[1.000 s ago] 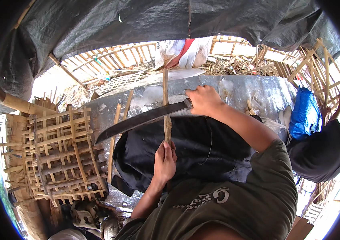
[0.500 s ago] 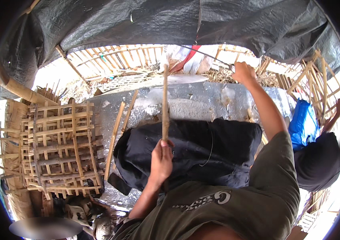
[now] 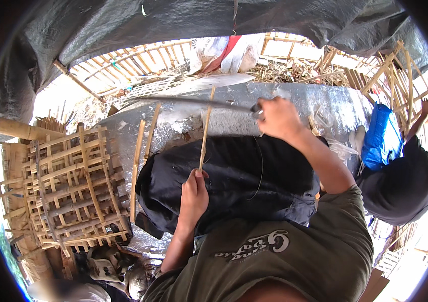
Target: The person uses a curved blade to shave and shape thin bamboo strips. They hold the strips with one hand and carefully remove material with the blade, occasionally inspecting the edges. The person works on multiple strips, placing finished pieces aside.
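Upright in my left hand (image 3: 194, 195) is a slim bamboo strip (image 3: 206, 128), gripped near its lower end with the fingers closed around it. My right hand (image 3: 280, 120) is closed on the handle of a long, thin-bladed knife (image 3: 173, 100). That blade, slightly blurred, points left and crosses the strip near its top; I cannot tell whether they touch. Black cloth (image 3: 229, 176) is spread across my lap, beneath both hands. Two more bamboo strips (image 3: 137, 171) lie left of the cloth.
A woven bamboo lattice panel (image 3: 73, 186) stands at the left. Ahead lies a silvery sheet (image 3: 319, 108), with bamboo shavings (image 3: 294, 70) beyond it. Black tarpaulin (image 3: 193, 20) hangs overhead. To the right sit a blue bag (image 3: 381, 138) and another person in dark clothing (image 3: 400, 191).
My right hand has come down and left with the knife, whose blade now lies across the upper bamboo strip. The strip in my left hand leans slightly right at its top.
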Available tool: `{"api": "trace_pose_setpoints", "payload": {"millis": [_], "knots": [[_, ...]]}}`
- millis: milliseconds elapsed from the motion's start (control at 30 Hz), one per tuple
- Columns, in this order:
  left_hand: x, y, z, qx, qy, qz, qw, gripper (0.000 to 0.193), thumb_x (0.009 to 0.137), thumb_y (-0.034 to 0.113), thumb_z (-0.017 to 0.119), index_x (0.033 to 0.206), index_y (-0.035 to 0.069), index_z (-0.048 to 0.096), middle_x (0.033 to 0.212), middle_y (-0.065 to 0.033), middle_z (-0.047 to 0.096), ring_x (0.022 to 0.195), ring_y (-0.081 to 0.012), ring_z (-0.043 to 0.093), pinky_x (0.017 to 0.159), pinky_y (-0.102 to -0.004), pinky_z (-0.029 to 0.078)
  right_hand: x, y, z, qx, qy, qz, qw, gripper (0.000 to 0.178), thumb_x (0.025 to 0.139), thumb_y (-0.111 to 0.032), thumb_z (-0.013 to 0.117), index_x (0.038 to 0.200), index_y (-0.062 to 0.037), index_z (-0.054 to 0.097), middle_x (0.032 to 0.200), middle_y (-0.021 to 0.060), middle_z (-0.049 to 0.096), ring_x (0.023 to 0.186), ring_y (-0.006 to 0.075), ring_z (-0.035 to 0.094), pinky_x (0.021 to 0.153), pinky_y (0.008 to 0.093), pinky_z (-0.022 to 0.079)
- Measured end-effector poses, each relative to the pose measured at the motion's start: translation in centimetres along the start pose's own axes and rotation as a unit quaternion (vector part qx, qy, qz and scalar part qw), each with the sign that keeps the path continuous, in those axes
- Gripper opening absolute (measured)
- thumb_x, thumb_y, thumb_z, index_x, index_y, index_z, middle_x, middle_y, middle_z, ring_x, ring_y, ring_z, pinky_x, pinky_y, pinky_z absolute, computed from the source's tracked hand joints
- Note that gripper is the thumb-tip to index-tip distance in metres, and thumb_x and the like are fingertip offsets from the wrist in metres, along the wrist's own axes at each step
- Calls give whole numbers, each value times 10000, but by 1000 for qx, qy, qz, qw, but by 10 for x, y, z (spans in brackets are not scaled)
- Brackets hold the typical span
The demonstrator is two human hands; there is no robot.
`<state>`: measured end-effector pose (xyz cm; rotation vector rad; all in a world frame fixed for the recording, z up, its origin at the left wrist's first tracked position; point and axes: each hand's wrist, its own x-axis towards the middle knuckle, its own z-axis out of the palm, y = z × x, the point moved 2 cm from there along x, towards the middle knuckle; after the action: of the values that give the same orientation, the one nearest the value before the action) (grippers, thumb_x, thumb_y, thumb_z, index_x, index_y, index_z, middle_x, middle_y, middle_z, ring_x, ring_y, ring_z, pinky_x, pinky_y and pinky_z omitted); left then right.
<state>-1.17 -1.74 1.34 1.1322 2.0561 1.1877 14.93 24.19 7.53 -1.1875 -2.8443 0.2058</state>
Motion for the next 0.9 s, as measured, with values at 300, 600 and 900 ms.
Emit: {"api": "trace_pose_setpoints", "payload": {"millis": [300, 600, 900], "knots": [[-3, 27, 2, 91, 29, 51, 994, 167, 1023, 114, 504, 1009, -49, 539, 638, -257, 592, 603, -453, 620, 483, -496, 436, 3, -22, 34, -11, -57, -54, 997, 256, 740, -221, 680, 929, -49, 663, 834, 200, 705, 827, 364, 723, 762, 469, 597], [-21, 31, -7, -65, -46, -43, 996, 285, 1067, 176, 429, 903, -7, 572, 580, -125, 442, 479, -203, 416, 510, -357, 343, 50, 132, 48, 9, -5, 244, 970, 318, 824, -265, 666, 1082, -88, 721, 1059, 223, 715, 1004, 373, 704, 912, 473, 562], [-14, -11, -6, -259, -159, -235, 923, 392, 1107, 343, 357, 996, 27, 562, 600, 82, 315, 497, -10, 277, 437, -217, 239, 1, 163, 59, -4, -13, 295, 955, 333, 822, -268, 663, 1051, -32, 715, 1086, 264, 694, 1044, 414, 676, 910, 495, 539]]}}
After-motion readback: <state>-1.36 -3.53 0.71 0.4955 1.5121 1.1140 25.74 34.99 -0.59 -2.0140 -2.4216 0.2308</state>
